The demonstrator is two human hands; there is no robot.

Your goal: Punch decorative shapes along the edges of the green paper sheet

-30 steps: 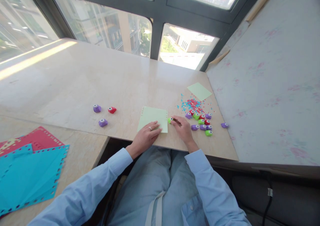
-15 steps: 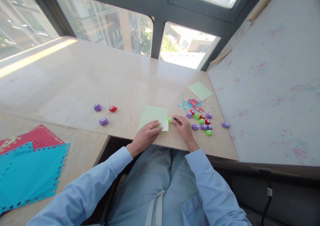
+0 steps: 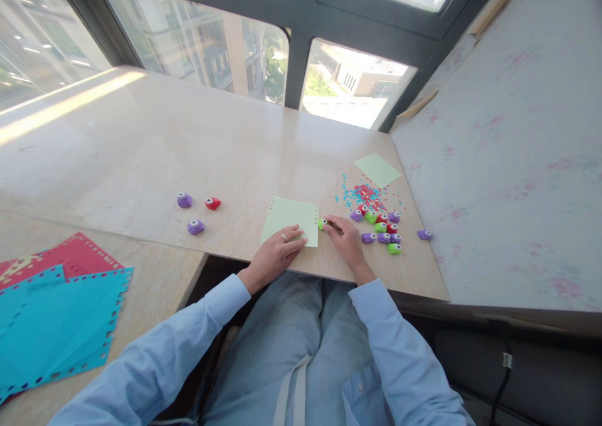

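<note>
A pale green paper sheet [image 3: 291, 216] with punched holes along its left and top edges lies near the table's front edge. My left hand [image 3: 277, 253] lies flat on its near corner, pinning it down. My right hand [image 3: 345, 241] grips a small green hole punch [image 3: 321, 224] set against the sheet's right edge. To the right of that hand sits a cluster of several small punches [image 3: 382, 230], purple, green and red.
Blue and red paper confetti [image 3: 362, 194] is scattered behind the cluster, with a second green sheet [image 3: 377, 169] beyond. Two purple punches [image 3: 195, 227] and a red one [image 3: 212, 203] lie to the left. Blue and red punched sheets [image 3: 56, 313] lie at far left.
Both hands, the sheet and the green punch keep the same pose; only the camera has shifted slightly.
</note>
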